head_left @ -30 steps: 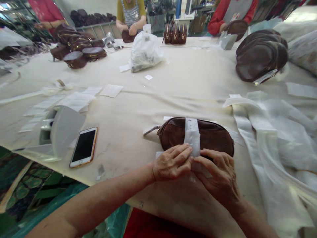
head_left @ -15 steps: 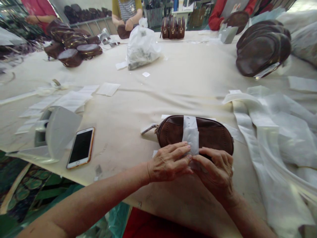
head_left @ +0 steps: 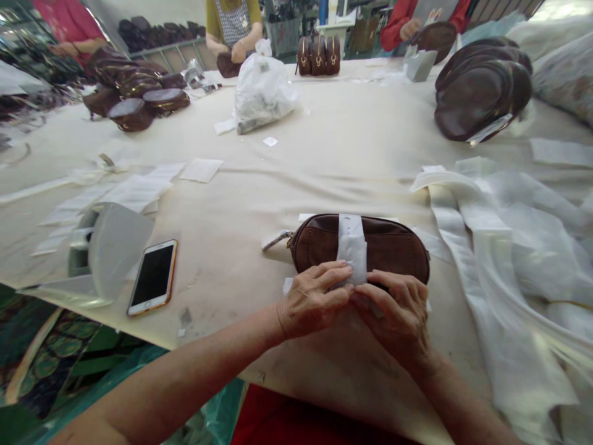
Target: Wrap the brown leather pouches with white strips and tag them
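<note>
A dark brown oval zip bag (head_left: 310, 244) lies in front of me, with a white wrapping strip (head_left: 352, 244) passed around its middle. My left hand (head_left: 317, 296) is closed at the strip's near end, its fingertips pressing the white material against the bag. Opposite it, my right hand (head_left: 396, 309) pinches the same end between thumb and fingers at the bag's near edge. The fingertips of both hands meet there, and the exact end of the strip is hidden under them. A wrapped zip pull (head_left: 277, 240) sticks out from the bag's left end.
Left of me are a phone (head_left: 152, 278), a tape dispenser (head_left: 109, 247) and white paper sheets (head_left: 134, 188). Long white strips (head_left: 491, 247) lie on the right. Further off are a plastic bag (head_left: 264, 93), brown bags (head_left: 484, 89) and people (head_left: 236, 31) across the table.
The view has shifted slightly. Both hands remain at the strip's near end, with their fingertips slightly closer together. The bag stays in place on the table.
</note>
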Action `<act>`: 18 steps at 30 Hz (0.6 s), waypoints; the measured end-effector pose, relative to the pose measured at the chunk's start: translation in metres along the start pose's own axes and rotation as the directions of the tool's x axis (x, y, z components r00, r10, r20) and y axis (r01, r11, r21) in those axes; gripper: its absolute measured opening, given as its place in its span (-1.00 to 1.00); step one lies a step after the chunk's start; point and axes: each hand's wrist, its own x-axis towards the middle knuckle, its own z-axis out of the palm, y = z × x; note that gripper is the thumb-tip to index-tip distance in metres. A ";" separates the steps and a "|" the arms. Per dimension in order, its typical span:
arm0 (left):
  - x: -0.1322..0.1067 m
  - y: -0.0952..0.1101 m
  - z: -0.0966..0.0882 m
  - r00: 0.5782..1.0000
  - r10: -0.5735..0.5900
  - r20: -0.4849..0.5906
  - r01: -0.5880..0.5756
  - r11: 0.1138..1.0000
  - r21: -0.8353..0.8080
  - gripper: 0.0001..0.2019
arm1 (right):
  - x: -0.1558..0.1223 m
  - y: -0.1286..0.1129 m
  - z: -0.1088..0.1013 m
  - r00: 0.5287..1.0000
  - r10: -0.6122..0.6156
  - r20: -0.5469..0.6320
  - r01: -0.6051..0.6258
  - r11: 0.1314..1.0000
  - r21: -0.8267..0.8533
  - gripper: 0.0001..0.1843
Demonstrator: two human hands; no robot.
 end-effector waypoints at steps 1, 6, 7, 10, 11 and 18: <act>0.000 0.000 0.001 1.000 0.002 -0.008 -0.002 1.000 0.010 -0.94 | -0.001 0.000 -0.002 1.000 -0.012 0.009 0.012 1.000 0.017 -0.83; -0.005 0.001 0.006 0.999 -0.001 -0.047 0.002 1.000 0.026 -0.92 | -0.029 -0.010 -0.014 0.999 -0.028 -0.022 0.027 0.999 -0.029 -0.67; -0.006 0.001 0.007 0.999 0.004 -0.049 -0.003 1.000 0.028 -0.92 | -0.037 -0.014 -0.014 1.000 0.022 -0.008 -0.023 0.999 -0.033 -0.71; -0.008 0.000 0.008 0.999 0.010 -0.041 -0.008 0.999 0.035 -0.91 | -0.052 -0.025 -0.008 0.961 0.259 0.100 -0.263 0.965 0.023 -0.77; -0.009 0.000 0.009 0.999 0.006 -0.038 -0.004 0.999 0.037 -0.91 | -0.055 -0.028 -0.005 0.936 0.325 0.133 -0.331 0.943 0.026 -0.76; -0.010 0.000 0.009 0.999 0.017 -0.045 -0.015 0.999 0.040 -0.88 | -0.051 -0.033 0.005 0.924 0.358 0.135 -0.360 0.933 -0.012 -0.76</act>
